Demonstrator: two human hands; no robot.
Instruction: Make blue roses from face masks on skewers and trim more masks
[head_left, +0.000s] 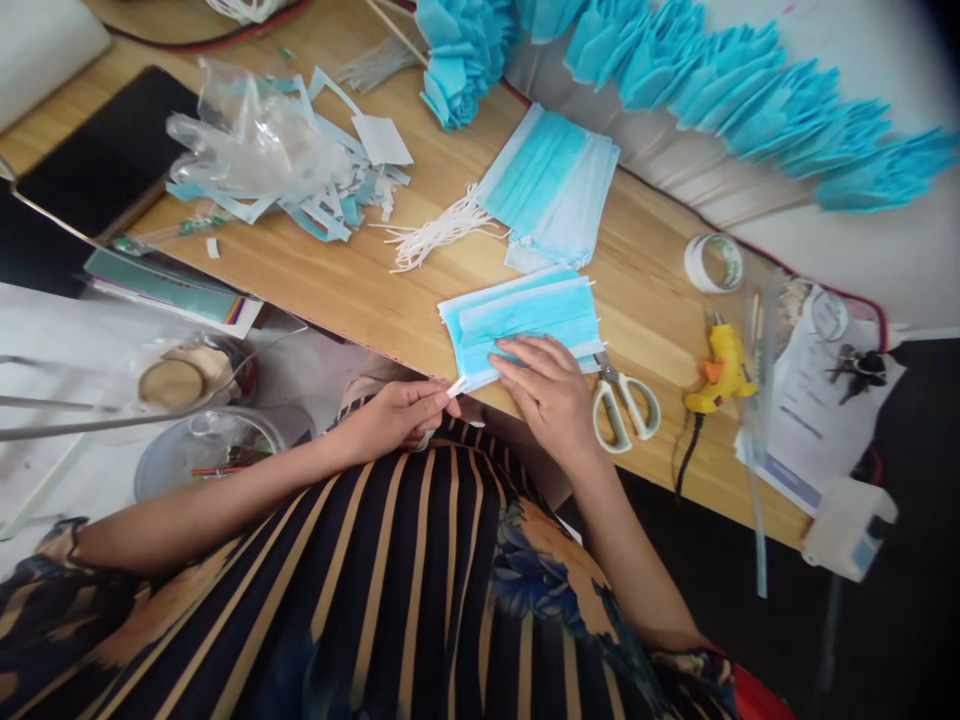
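Observation:
Blue face masks (525, 310) lie in a small stack at the table's front edge. My right hand (547, 395) rests flat on them with its fingers spread. At the stack's near left corner, my left hand (412, 410) pinches a white ear loop (456, 387) that runs to the mask. White-handled scissors (626, 405) lie just right of my right hand, their blades partly under the masks. Behind, more blue masks (547, 175) are fanned out, and a bundle of white ear loops (442, 232) sits at their left.
Clear plastic and blue-white scraps (277, 150) are heaped at the left. A yellow glue gun (721, 370), a tape roll (712, 263) and papers (825, 400) lie at the right. Blue ruffled flowers on sticks (712, 70) line the back. A bin (161, 465) stands below the table's left edge.

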